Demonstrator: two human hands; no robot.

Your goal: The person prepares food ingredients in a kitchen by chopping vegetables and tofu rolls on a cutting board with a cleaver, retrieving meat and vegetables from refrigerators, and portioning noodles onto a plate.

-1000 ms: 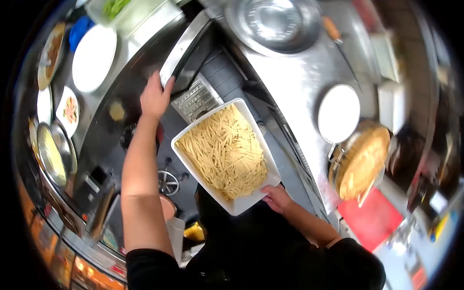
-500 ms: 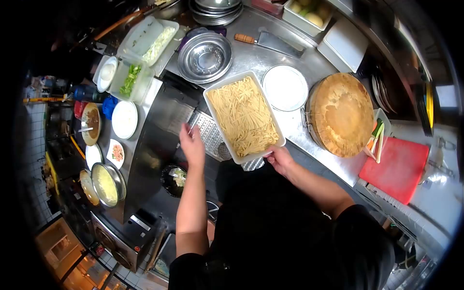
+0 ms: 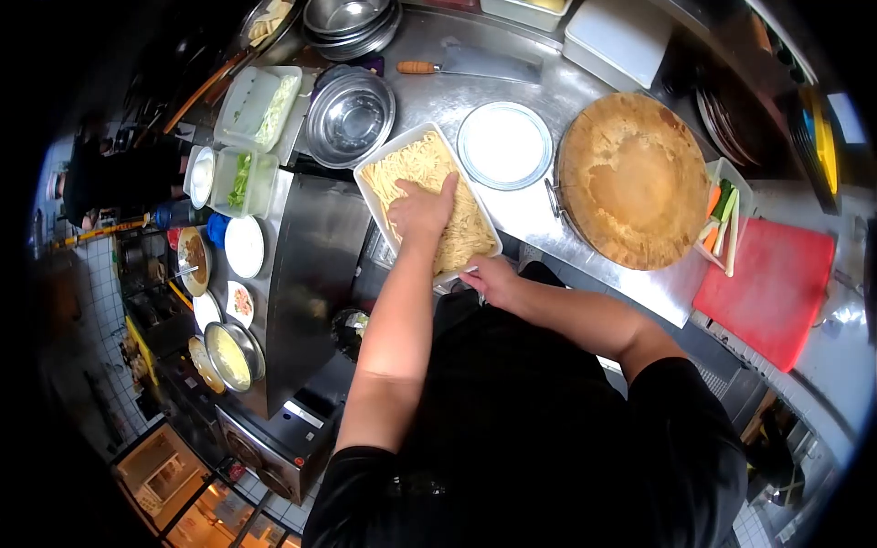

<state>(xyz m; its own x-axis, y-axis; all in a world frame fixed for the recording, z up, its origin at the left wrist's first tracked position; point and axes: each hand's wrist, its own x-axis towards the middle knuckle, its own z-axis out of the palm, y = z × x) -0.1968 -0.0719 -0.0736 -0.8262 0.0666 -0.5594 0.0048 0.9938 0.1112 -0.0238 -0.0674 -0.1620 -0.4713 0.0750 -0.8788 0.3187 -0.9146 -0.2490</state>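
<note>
My left hand [image 3: 423,208] lies spread over the pale yellow, noodle-like strips [image 3: 464,230] that fill a white rectangular container [image 3: 367,194]. Its thumb is stretched out to the right; whether the fingertips dig into the strips I cannot tell. With fingers and thumb, my right hand [image 3: 494,279] grips the container's near right edge. The container is tilted slightly in the view, close to the counter's front edge. Just beyond its right side is a round white plate [image 3: 505,146].
A thick round chopping block [image 3: 632,183] and a red cutting board [image 3: 769,292] are on the right. Behind lie a cleaver [image 3: 489,64] and stacked metal bowls [image 3: 351,119]. Tubs of cut greens [image 3: 240,181] and several plates [image 3: 244,247] line the left. Another person [image 3: 119,178] stands far left.
My left hand has moved from beside the container onto the strips inside it. The right hand still holds the container's edge. The whole view has shifted slightly.
</note>
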